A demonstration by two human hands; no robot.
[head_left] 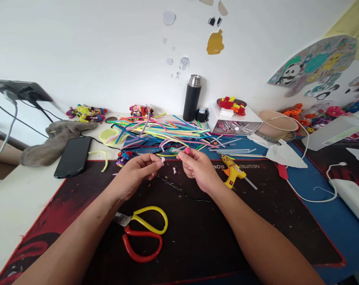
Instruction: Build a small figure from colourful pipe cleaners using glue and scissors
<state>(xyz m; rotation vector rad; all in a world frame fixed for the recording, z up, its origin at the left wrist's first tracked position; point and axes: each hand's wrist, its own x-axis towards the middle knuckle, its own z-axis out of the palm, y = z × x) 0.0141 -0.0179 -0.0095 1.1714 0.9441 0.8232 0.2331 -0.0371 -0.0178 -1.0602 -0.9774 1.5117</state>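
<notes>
Over the dark desk mat point(194, 229), my left hand point(140, 172) pinches a small pale pink twisted piece point(163, 160) between thumb and fingertips. A similar pale pink piece point(174, 170) lies on the mat between my hands. My right hand point(199, 166) is closed, with a small bright pink piece point(188, 151) showing at its thumb and forefinger; its exact kind is too small to tell. Scissors point(150, 233) with one yellow and one red handle lie below my left hand, their blades partly hidden by my forearm. To the right of my right hand rests a yellow glue gun point(233, 170).
Behind my hands lies a heap of coloured pipe cleaners point(161, 130). A black thermos point(192, 99) stands by the wall beside a white box point(239, 118). A phone point(73, 157) is at left. Clear glue sticks point(234, 151) and a white cable point(312, 201) lie right.
</notes>
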